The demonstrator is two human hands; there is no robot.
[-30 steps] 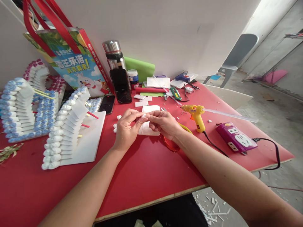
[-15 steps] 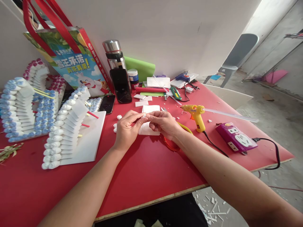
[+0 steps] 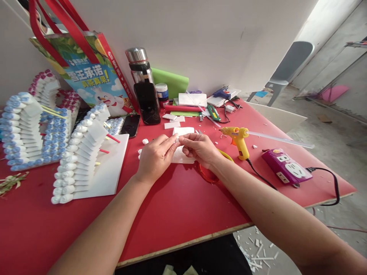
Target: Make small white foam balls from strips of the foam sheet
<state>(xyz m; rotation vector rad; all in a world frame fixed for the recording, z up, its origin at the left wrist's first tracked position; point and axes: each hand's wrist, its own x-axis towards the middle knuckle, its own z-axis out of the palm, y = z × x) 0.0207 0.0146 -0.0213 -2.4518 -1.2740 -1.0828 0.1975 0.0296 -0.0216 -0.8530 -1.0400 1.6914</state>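
Above the middle of the red table, the fingertips of my left hand (image 3: 157,158) and my right hand (image 3: 199,149) meet. Both are closed in a pinch on a small white piece (image 3: 177,138), mostly covered by the fingers; its material is hard to make out. Beneath them lies a stack of white tissue-like sheets (image 3: 183,158), partly hidden. Small white rolled wads (image 3: 145,141) rest just left of my left hand. Further left, a white model (image 3: 69,166), its curved edge lined with similar wads, stands on a white board (image 3: 114,164). Scissors with red and yellow handles (image 3: 208,175) lie partly under my right wrist.
A yellow hot glue gun (image 3: 239,139) with a clear stick and a purple power strip (image 3: 286,166) with its black cord are on the right. Behind stand a steel flask (image 3: 137,61), a dark phone (image 3: 147,103) and a printed bag (image 3: 91,76). Blue-tipped models (image 3: 20,130) occupy the left.
My left hand has rolled slightly over, its fingers now covering more of the white piece. My right hand stays almost in place, and the view has shifted a little.
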